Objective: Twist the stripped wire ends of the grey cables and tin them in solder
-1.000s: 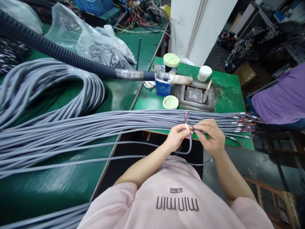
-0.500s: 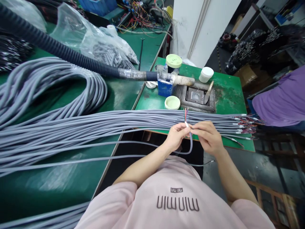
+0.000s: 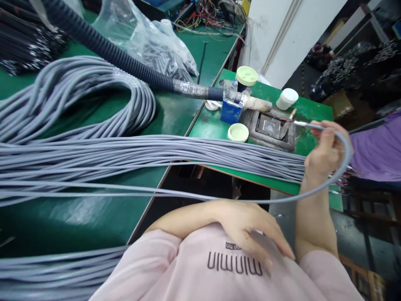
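Observation:
My right hand (image 3: pixel 327 146) grips a grey cable (image 3: pixel 344 161) close to its end. A white sleeve (image 3: pixel 300 123) and thin coloured wire ends (image 3: pixel 285 120) point left, above a small square metal pot (image 3: pixel 271 126) with a shiny surface. From that hand the cable loops down and runs left across my front. My left hand (image 3: pixel 250 230) is held before my shirt, its fingers apart, just below the cable. Under my right wrist lies a bundle of grey cables (image 3: pixel 188 152); its far right end is partly hidden.
A ribbed hose (image 3: pixel 125 62) ends in a nozzle beside the pot, resting on a blue box (image 3: pixel 231 110). Nearby stand a shallow round dish (image 3: pixel 238 132), a green-lidded tub (image 3: pixel 246 76) and a white tub (image 3: pixel 287 98). Another person's purple sleeve (image 3: pixel 376 146) is at right.
My right hand has moved right and up with the cable, turning its wire end leftward over the pot. My left hand has let go of the cable and dropped toward my shirt.

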Demonstrator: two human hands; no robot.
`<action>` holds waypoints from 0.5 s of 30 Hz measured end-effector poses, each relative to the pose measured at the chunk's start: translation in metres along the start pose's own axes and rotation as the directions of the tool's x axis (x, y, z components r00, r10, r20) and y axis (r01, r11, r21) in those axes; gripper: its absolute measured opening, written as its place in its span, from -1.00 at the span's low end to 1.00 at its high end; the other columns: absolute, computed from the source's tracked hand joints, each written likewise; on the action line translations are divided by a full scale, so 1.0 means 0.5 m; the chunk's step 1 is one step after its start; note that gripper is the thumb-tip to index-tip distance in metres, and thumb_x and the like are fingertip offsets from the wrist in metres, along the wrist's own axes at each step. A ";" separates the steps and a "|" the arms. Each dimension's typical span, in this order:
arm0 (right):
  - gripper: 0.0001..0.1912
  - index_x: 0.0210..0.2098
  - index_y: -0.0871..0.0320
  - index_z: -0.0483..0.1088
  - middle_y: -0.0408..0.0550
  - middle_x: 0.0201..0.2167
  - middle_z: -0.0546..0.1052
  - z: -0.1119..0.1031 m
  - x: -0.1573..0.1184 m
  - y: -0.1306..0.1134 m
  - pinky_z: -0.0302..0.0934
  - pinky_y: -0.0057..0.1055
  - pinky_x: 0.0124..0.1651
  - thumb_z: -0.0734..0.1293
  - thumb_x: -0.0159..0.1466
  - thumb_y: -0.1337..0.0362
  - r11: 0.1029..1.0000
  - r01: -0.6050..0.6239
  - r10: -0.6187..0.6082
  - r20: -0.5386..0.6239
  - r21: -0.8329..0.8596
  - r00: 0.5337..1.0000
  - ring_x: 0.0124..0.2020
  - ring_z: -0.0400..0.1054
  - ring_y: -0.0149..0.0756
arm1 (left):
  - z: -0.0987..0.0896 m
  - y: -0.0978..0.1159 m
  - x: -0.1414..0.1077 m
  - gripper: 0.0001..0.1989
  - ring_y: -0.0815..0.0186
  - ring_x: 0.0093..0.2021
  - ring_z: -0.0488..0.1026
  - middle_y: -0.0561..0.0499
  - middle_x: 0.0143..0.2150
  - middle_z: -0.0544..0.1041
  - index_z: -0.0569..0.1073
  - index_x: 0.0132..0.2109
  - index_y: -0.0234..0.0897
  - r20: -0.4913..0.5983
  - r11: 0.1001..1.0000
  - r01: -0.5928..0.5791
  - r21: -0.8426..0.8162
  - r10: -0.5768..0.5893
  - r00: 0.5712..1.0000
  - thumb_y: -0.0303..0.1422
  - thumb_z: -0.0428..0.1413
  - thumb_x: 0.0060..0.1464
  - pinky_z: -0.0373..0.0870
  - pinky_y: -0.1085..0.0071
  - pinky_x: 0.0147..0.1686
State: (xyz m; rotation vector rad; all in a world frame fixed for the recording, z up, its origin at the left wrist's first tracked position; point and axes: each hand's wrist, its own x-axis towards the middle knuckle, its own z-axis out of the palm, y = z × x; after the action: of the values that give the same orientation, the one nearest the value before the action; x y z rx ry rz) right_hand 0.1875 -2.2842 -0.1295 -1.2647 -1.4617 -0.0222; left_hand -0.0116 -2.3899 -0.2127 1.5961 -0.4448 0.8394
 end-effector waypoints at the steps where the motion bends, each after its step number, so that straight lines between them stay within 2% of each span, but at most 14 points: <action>1: -0.77 -0.25 0.23 0.51 -0.04 -0.36 0.58 0.008 0.020 0.006 0.44 -0.19 -0.18 0.32 0.27 0.18 0.995 0.003 0.001 -0.042 0.097 0.999 -0.30 0.55 -0.20 | 0.004 -0.017 -0.003 -0.71 0.23 0.05 0.50 -0.06 0.01 0.58 0.52 0.01 -0.18 0.086 0.993 0.014 0.121 -0.025 0.996 -0.28 0.16 0.14 0.41 0.43 0.06; 2: -0.77 -0.28 0.23 0.50 -0.06 -0.42 0.56 0.017 0.034 0.010 0.45 -0.22 -0.25 0.33 0.27 0.18 0.982 0.026 -0.014 -0.063 0.185 0.998 -0.37 0.54 -0.22 | 0.008 -0.042 -0.005 -0.72 0.23 0.08 0.48 -0.05 0.02 0.57 0.51 0.01 -0.18 0.063 0.963 0.048 0.265 -0.067 0.996 -0.28 0.13 0.16 0.38 0.41 0.10; 4: -0.80 -0.32 0.24 0.50 -0.10 -0.47 0.53 0.037 0.043 0.009 0.44 -0.26 -0.32 0.35 0.26 0.20 0.963 0.039 -0.038 -0.007 0.268 0.999 -0.45 0.52 -0.25 | 0.010 -0.102 -0.013 -0.75 0.17 0.17 0.40 -0.09 0.05 0.56 0.51 -0.01 -0.19 -0.173 0.811 0.206 0.548 -0.131 0.976 -0.30 0.10 0.18 0.23 0.23 0.24; 6: -0.81 -0.32 0.23 0.50 -0.12 -0.47 0.53 0.059 0.030 -0.002 0.44 -0.27 -0.30 0.36 0.26 0.21 0.971 0.012 -0.037 0.104 0.237 0.994 -0.44 0.52 -0.27 | 0.000 -0.159 -0.024 -0.77 0.17 0.19 0.38 -0.09 0.03 0.56 0.51 -0.03 -0.21 -0.368 0.661 0.310 0.683 -0.055 0.928 -0.33 0.05 0.22 0.04 0.07 0.33; 8: -0.80 -0.29 0.19 0.50 -0.13 -0.44 0.56 0.081 0.005 -0.015 0.44 -0.26 -0.22 0.34 0.28 0.17 0.991 0.004 -0.036 0.234 0.137 0.971 -0.39 0.53 -0.27 | -0.018 -0.197 -0.039 -0.79 0.19 0.18 0.39 -0.08 -0.01 0.58 0.51 -0.05 -0.22 -0.515 0.585 0.382 0.715 0.073 0.854 -0.37 0.04 0.21 -0.02 0.02 0.34; 10: -0.79 -0.26 0.13 0.51 -0.14 -0.40 0.58 0.103 -0.019 -0.023 0.43 -0.28 -0.16 0.32 0.30 0.13 0.999 0.027 -0.041 0.346 0.047 0.937 -0.33 0.54 -0.27 | -0.038 -0.212 -0.052 -0.78 0.20 0.15 0.42 -0.08 -0.04 0.59 0.51 -0.06 -0.21 -0.588 0.591 0.405 0.698 0.151 0.794 -0.41 0.06 0.18 0.05 0.05 0.31; 12: -0.78 -0.24 0.10 0.52 -0.13 -0.38 0.59 0.123 -0.034 -0.021 0.43 -0.30 -0.16 0.30 0.31 0.11 0.999 0.042 -0.044 0.424 0.014 0.905 -0.30 0.54 -0.26 | -0.052 -0.214 -0.061 -0.76 0.20 0.13 0.44 -0.07 -0.06 0.60 0.52 -0.06 -0.16 -0.605 0.637 0.395 0.662 0.143 0.783 -0.43 0.08 0.13 0.10 0.08 0.28; 15: -0.75 -0.24 0.09 0.51 -0.11 -0.36 0.60 0.151 -0.041 -0.004 0.42 -0.31 -0.18 0.28 0.33 0.09 0.999 0.046 -0.049 0.480 0.016 0.876 -0.28 0.54 -0.24 | -0.058 -0.209 -0.063 -0.76 0.19 0.12 0.45 -0.04 -0.08 0.61 0.53 -0.09 -0.10 -0.628 0.737 0.389 0.552 0.061 0.776 -0.42 0.10 0.08 0.06 0.08 0.31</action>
State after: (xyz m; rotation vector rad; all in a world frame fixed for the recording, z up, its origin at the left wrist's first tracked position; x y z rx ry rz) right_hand 0.1290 -2.2514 -0.1697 -1.2850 -1.9169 0.2831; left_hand 0.0325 -2.3453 -0.3067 1.8230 0.5518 1.4020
